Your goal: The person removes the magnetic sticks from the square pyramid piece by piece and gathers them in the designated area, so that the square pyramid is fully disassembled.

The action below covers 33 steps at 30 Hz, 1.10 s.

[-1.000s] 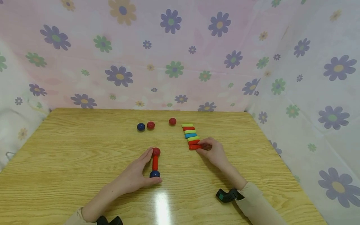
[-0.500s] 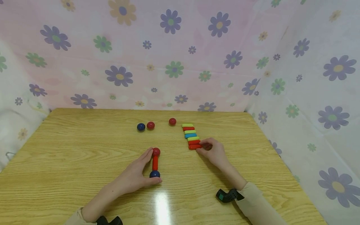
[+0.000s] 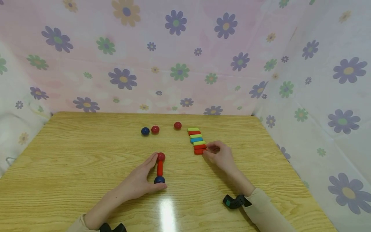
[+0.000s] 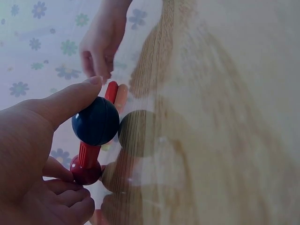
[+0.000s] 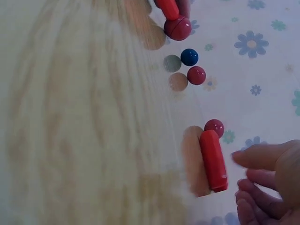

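Note:
My left hand (image 3: 139, 180) holds a joined piece between thumb and fingers: a red rod (image 3: 160, 168) with a red ball (image 3: 161, 157) at its far end and a dark blue ball (image 3: 159, 179) at its near end. It lies on the table. To the right, a column of toy rods in lime, red and blue lies side by side. My right hand (image 3: 221, 158) is at the right end of the nearest red rod (image 3: 199, 151). In the right wrist view a small gap separates its loosely bent fingers (image 5: 255, 157) from that red rod (image 5: 214, 160).
Farther back on the wooden table (image 3: 87, 138) sit a loose blue ball (image 3: 145, 131), a red ball (image 3: 155, 130) beside it and another red ball (image 3: 177, 125) near the rods. Flowered cloth (image 3: 179, 71) hangs behind the table and along its sides.
My right hand's fingertips have drawn slightly rightward off the nearest red rod, which stays in the column. The left hand and its piece have not visibly moved.

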{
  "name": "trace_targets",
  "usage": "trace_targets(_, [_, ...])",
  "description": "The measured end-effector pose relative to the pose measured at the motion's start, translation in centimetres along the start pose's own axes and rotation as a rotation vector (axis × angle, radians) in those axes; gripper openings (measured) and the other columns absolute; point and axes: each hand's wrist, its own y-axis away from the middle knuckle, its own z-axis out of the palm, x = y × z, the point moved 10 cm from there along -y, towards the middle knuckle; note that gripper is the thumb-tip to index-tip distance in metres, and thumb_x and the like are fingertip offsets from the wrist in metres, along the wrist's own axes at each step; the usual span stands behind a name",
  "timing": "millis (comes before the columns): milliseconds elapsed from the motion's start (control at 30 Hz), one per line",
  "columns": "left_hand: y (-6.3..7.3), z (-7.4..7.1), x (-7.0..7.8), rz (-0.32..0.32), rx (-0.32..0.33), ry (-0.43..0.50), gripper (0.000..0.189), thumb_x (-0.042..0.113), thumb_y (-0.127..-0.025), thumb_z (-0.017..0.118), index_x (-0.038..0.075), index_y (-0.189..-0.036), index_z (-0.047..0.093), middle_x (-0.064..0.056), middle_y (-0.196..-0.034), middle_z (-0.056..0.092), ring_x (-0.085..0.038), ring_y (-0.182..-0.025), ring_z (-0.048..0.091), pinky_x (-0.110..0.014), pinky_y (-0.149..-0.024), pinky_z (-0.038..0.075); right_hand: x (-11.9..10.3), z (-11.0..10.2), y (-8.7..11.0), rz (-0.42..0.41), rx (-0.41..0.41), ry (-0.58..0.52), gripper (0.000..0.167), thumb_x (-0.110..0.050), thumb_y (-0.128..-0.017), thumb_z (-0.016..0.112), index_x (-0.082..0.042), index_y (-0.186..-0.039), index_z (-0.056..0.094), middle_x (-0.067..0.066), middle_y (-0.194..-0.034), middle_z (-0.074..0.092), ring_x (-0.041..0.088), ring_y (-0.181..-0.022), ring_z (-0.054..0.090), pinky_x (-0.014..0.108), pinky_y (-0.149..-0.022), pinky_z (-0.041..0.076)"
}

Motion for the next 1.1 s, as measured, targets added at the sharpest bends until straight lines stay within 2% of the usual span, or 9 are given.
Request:
trace_targets(67, [0.0, 0.1, 0.0, -0.002, -0.004, 0.003, 0.114, 0.059, -0.078, 0.078, 0.007, -0.160, 0.018, -0.009, -0.167, 0.015, -0.035, -0.152, 0.020, -0.059, -0.118, 0.027, -1.1, 0.1, 0.1, -0.008, 0.004, -0.003, 0.024, -0.017, -0.086, 0.080, -0.007, -0.106, 0.073, 0.006, -0.099, 0.071, 0.018, -0.088, 0.064, 0.024, -0.077, 0.053])
trace_targets(133, [0.0, 0.1, 0.0, -0.004, -0.008, 0.007, 0.114, 0.059, -0.078, 0.078, 0.007, -0.160, 0.018, -0.009, -0.167, 0.015, -0.035, -0.152, 0.020, -0.059, -0.118, 0.027, -2.7, 1.0, 0.1, -0.047, -0.032, -0.012, 0.023, -0.019, -0.088, 0.078, -0.007, -0.107, 0.073, 0.005, -0.100, 0.071, 0.017, -0.088, 0.065, 0.026, -0.078, 0.054])
trace_targets(333, [-0.1, 0.3, 0.1, -0.007, -0.008, 0.026, 0.113, 0.059, -0.078, 0.078, 0.008, -0.160, 0.019, -0.009, -0.167, 0.015, -0.035, -0.152, 0.020, -0.060, -0.118, 0.026, -7.3, 7.1, 0.3, -0.131, -0.295, -0.106, 0.031, -0.022, -0.091, 0.075, -0.005, -0.117, 0.070, 0.007, -0.111, 0.071, 0.016, -0.095, 0.065, 0.030, -0.085, 0.056])
trace_targets(467, [-0.1, 0.4, 0.2, -0.002, -0.007, 0.033, 0.113, 0.058, -0.078, 0.078, 0.008, -0.160, 0.019, -0.009, -0.167, 0.015, -0.036, -0.152, 0.020, -0.061, -0.117, 0.026, -8.6, 10.7, 0.0, -0.152, -0.414, -0.123, 0.035, -0.024, -0.090, 0.076, -0.006, -0.120, 0.070, 0.005, -0.114, 0.070, 0.017, -0.098, 0.063, 0.032, -0.088, 0.054])
trace_targets(600, [-0.2, 0.6, 0.2, -0.007, -0.012, 0.036, 0.113, 0.059, -0.079, 0.078, 0.008, -0.160, 0.018, -0.009, -0.167, 0.015, -0.037, -0.152, 0.020, -0.062, -0.117, 0.026, -8.7, 13.1, -0.1, -0.175, -0.476, -0.080, 0.040, -0.031, -0.089, 0.077, -0.012, -0.123, 0.070, -0.003, -0.115, 0.070, 0.013, -0.100, 0.062, 0.027, -0.088, 0.053])
trace_targets(800, [-0.2, 0.6, 0.1, -0.007, -0.011, 0.032, 0.113, 0.059, -0.078, 0.078, 0.009, -0.160, 0.019, -0.009, -0.167, 0.016, -0.037, -0.151, 0.021, -0.063, -0.117, 0.026, -8.8, 14.2, 0.0, -0.203, -0.514, -0.097, 0.038, -0.030, -0.091, 0.074, -0.015, -0.126, 0.069, -0.005, -0.116, 0.071, 0.011, -0.100, 0.063, 0.027, -0.088, 0.052])
trace_targets(967, [0.1, 0.2, 0.1, 0.000, -0.010, 0.049, 0.112, 0.056, -0.078, 0.080, 0.008, -0.160, 0.021, -0.012, -0.166, 0.019, -0.037, -0.151, 0.021, -0.061, -0.118, 0.026, -8.1, 13.8, 0.0, -0.190, -0.491, -0.110, 0.036, -0.028, -0.091, 0.075, -0.014, -0.123, 0.070, -0.003, -0.110, 0.069, 0.012, -0.093, 0.060, 0.027, -0.082, 0.052])
trace_targets(1100, [0.3, -0.4, 0.1, 0.017, 0.002, 0.060, 0.111, 0.054, -0.078, 0.081, 0.007, -0.160, 0.022, -0.014, -0.165, 0.021, -0.036, -0.151, 0.021, -0.060, -0.118, 0.025, -7.9, 12.8, 0.2, -0.212, -0.469, -0.108, 0.033, -0.027, -0.089, 0.078, -0.013, -0.118, 0.073, -0.003, -0.104, 0.067, 0.012, -0.086, 0.057, 0.023, -0.075, 0.049])
